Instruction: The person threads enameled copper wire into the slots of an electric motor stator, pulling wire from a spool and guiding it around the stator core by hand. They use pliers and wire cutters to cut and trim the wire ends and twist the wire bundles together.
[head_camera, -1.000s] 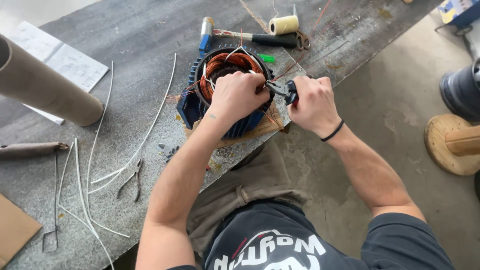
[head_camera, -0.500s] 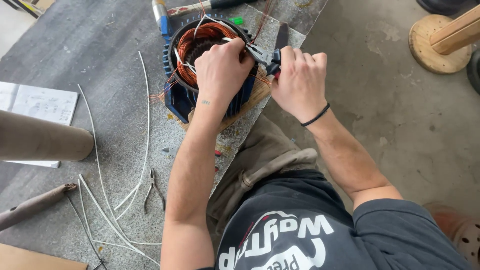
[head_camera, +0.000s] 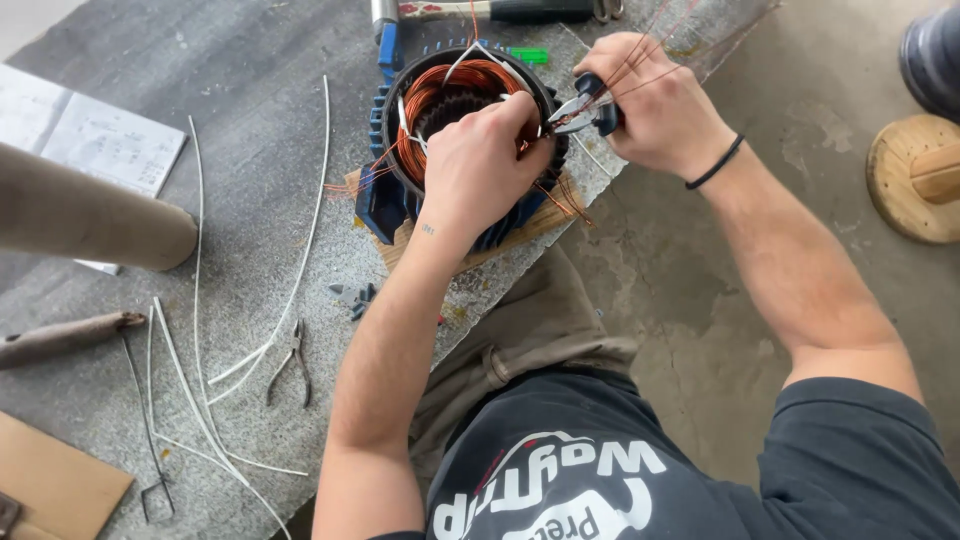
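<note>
Copper windings (head_camera: 455, 85), one blue stator (head_camera: 385, 195): left hand (head_camera: 480, 165) grips rim; right hand (head_camera: 655, 105) clenches one pliers (head_camera: 585, 108).

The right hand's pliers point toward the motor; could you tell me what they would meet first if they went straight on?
Probably the left hand, whose fingers sit on the copper winding right before the pliers held in the right hand; depth is uncertain.

Blue motor housing (head_camera: 385, 205), copper-orange windings (head_camera: 440, 85), white sleeving strips (head_camera: 300, 270), speckled grey table (head_camera: 230, 60).
</note>
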